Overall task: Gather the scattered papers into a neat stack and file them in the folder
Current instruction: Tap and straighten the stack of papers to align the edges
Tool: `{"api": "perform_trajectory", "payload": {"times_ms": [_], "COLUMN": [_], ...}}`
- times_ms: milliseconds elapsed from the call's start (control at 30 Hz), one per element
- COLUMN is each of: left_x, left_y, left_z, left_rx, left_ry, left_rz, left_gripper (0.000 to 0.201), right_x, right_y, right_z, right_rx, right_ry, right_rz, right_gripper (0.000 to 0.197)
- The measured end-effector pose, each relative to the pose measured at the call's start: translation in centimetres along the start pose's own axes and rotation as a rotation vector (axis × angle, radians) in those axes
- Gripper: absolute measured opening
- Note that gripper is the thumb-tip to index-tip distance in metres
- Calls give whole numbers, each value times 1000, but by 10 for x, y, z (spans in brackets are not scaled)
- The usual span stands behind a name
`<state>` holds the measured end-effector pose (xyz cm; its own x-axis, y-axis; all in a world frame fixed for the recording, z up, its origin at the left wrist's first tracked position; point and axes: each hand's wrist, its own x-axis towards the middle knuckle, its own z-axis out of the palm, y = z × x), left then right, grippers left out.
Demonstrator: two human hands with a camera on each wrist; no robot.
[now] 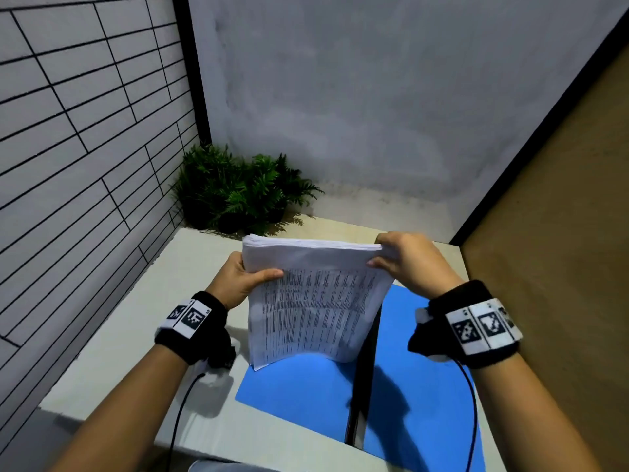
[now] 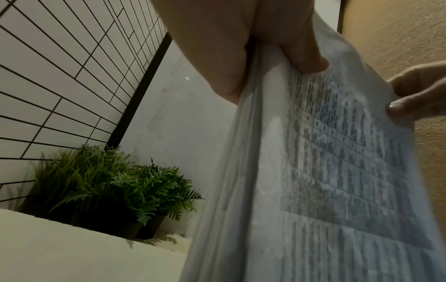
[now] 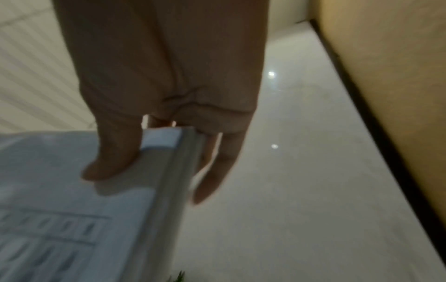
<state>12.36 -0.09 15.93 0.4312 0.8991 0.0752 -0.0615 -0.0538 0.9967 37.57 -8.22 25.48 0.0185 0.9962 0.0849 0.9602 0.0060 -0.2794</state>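
A thick stack of printed papers [image 1: 313, 301] stands almost upright above the table, its lower edge over the open blue folder [image 1: 306, 393]. My left hand [image 1: 238, 277] grips the stack's upper left edge, thumb on the printed front page. My right hand [image 1: 405, 257] pinches the upper right corner, thumb in front and fingers behind. In the left wrist view the papers [image 2: 325, 171] fill the right side, with my left hand [image 2: 241, 49] clamped on their edge. The right wrist view shows my right hand [image 3: 154, 133] on the papers' corner [image 3: 101, 209].
The folder lies open on the pale table [image 1: 122, 352], a dark spine [image 1: 364, 369] down its middle. Potted green plants [image 1: 238, 192] stand in the back left corner by the tiled wall. A brown panel [image 1: 561, 233] borders the table's right side.
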Motion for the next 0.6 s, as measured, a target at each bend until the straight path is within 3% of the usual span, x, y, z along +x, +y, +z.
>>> {"api": "perform_trajectory", "payload": {"times_ms": [33,133,200,233,267,333,500,600], "left_x": [0,1,1,0,1,0,-14,-21], "left_y": [-1,-4,-9,-11,-13,-10,15,0], "left_z": [-1,-4,-1,1,4,8,6,4], "left_rx": [-6,-29,-19,-18,-20,-30,-113,-50], "left_ry": [5,-13,-21,-1,26,67,32,12], "left_rz": [-5,-34,-68,-82,-86,-55,52,1], "left_gripper": [49,60,70,74,75,67,52,56], "right_x": [2,-2,-7,-10,-13,-18,-31,-43], "right_y": [8,21,28,29,28,22,15,19], "right_z": [0,13,38,53,66,82,67,89], "right_rx": [199,764,1063,1120,1119,1074,1202,1149], "right_ry": [3,88,120,98,71,95,265,199], "right_rz": [1,49,142,205,252,294,235,253], "right_gripper": [13,15,38,45,39,14,16,12]}}
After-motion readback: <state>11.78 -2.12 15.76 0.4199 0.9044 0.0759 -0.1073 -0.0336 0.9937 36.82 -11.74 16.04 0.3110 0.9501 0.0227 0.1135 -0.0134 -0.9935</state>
